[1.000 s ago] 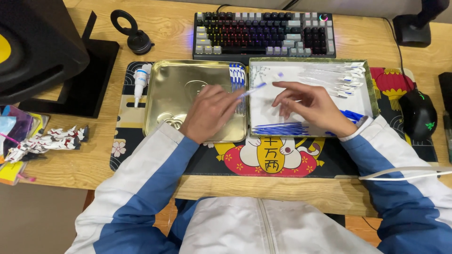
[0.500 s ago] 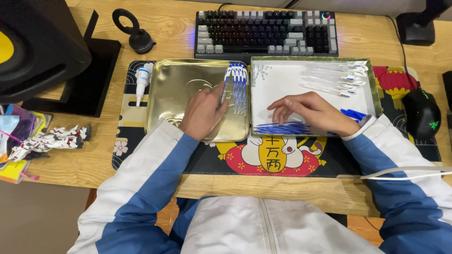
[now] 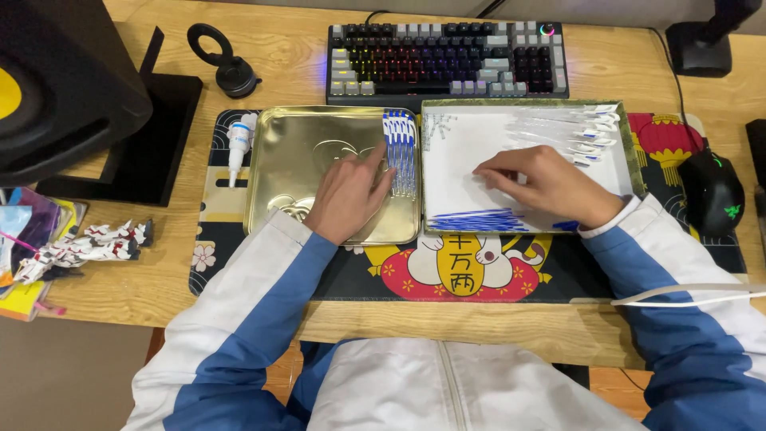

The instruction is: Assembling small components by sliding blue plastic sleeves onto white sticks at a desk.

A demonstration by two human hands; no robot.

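The person's left hand (image 3: 347, 195) lies palm-down inside the gold metal tray (image 3: 291, 152), fingers held loosely together and stretched toward the tray's right edge, where the fingertips touch a row of blue-and-white sachets (image 3: 400, 152) lined up side by side. Whether any sachet is pinched I cannot tell. The right hand (image 3: 550, 185) rests in the white-lined tray (image 3: 455, 172) just to the right, fingers curled together and pressing down on the white lining near its middle.

Along the far right edge of that white tray sits a fan of clear sachets with blue tips (image 3: 586, 132), and at its near edge lies a fan of thin dark-blue strips (image 3: 479, 219). Both trays stand touching each other on a dark desk mat (image 3: 455, 275) printed with a yellow-and-white cat and red lanterns. A small white tube with a blue band (image 3: 237, 144) lies on the mat just left of the gold tray. Farther off is a backlit keyboard (image 3: 447, 64); a black mouse (image 3: 714, 195) sits at the right. Colourful wrappers (image 3: 44, 247) are heaped at the desk's left edge.
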